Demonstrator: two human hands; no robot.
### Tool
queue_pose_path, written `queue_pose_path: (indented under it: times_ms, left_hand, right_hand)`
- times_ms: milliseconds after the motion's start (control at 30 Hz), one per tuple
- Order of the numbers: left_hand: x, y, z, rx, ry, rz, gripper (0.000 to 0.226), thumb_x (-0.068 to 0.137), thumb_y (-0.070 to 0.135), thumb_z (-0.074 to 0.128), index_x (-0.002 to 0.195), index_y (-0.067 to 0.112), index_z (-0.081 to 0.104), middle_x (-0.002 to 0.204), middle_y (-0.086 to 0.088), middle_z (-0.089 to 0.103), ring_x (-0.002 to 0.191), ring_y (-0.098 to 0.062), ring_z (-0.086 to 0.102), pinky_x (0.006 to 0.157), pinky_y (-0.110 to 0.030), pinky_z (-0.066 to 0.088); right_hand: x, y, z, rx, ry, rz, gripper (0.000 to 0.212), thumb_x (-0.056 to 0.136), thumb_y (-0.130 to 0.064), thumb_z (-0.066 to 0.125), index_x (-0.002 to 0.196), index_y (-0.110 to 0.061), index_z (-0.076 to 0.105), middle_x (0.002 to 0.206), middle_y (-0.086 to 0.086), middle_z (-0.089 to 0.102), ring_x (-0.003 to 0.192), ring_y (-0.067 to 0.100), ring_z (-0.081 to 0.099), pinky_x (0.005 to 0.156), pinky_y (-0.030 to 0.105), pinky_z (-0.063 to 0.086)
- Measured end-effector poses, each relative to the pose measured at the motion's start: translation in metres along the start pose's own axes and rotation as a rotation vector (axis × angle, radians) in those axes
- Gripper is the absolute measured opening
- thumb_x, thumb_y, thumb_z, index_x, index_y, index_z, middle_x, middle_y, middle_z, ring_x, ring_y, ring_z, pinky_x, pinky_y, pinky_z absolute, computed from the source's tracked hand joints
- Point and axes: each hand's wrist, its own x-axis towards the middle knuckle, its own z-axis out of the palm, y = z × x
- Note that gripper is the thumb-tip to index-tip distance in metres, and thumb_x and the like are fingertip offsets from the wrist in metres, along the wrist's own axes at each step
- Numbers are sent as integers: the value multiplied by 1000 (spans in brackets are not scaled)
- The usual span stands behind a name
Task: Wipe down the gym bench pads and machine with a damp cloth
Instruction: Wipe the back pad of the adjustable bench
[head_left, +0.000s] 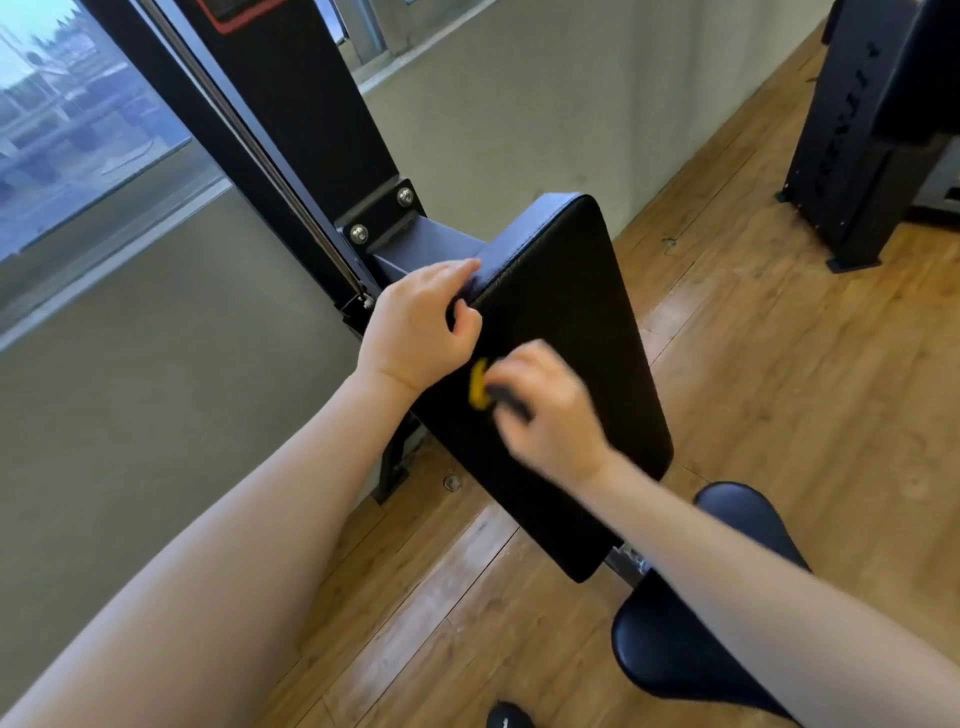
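A: What is seen nearest the camera?

B: A round black seat pad (691, 639) is seen lowest in the frame, below the right forearm, over a wooden floor (779, 374).

A: What is held in the right hand?

B: The right hand (545, 410) is blurred. Its fingers are curled round a small yellow and dark object (480, 387), which is pressed against the face of the black back pad (571, 332); whether it is a cloth cannot be told.

A: And the left hand?

B: The left hand (415, 327) is placed just above the right fingers. The pad's upper left edge is gripped, with fingers hooked behind it and the thumb bent at the front.

A: What is seen beyond the fingers?

B: The pad is bolted to a black machine upright (296, 104). Farther off, a window (78, 130) and a second black machine (872, 119) are visible.
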Motion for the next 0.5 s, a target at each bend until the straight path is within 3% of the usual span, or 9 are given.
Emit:
queue_pose_path:
  times_ms: [67,133,267,400,433,500]
  left_hand:
    - [1,2,0,39,-52,68,48,77,19,38,110,1,68,108,-11,70,100,-26,67,90,-31,48]
    - [1,3,1,61,-59,89,47,76,18,38,107,1,70,107,-12,71,98,-26,68,88,-34,50]
    - [0,1,4,59,-20,79,46,74,17,39,103,3,72,103,-11,72,95,-23,69,84,-30,52]
    - [2,2,3,59,-14,88,44,74,15,41,102,3,73,102,-11,72,95,-22,69,85,-29,50]
    - [2,2,3,59,-12,92,44,75,15,41,102,3,73,102,-11,72,96,-22,69,86,-28,49]
    - [2,1,4,50,-11,90,44,75,15,40,103,4,73,103,-11,72,96,-22,69,87,-28,49]
  right_hand:
    - [-23,-17,21,-71,-254,-227,25,76,-4,64,100,-5,56,93,14,57,84,22,51,70,27,48]
    - [-27,-6,24,-112,-356,-274,25,78,-7,65,101,-7,54,92,13,56,82,21,49,65,28,48]
    - [-2,40,-4,-141,-138,-76,21,73,1,61,94,0,65,85,17,54,78,24,51,70,26,43]
    - [23,98,-37,-129,238,497,23,78,7,57,100,2,63,98,22,53,87,18,51,83,21,46]
    - [27,105,-43,-123,265,609,22,80,5,56,102,3,63,102,22,53,90,20,52,82,16,45]
    - [28,104,-48,-155,265,653,21,82,3,57,102,2,63,103,22,54,93,24,54,76,1,37]
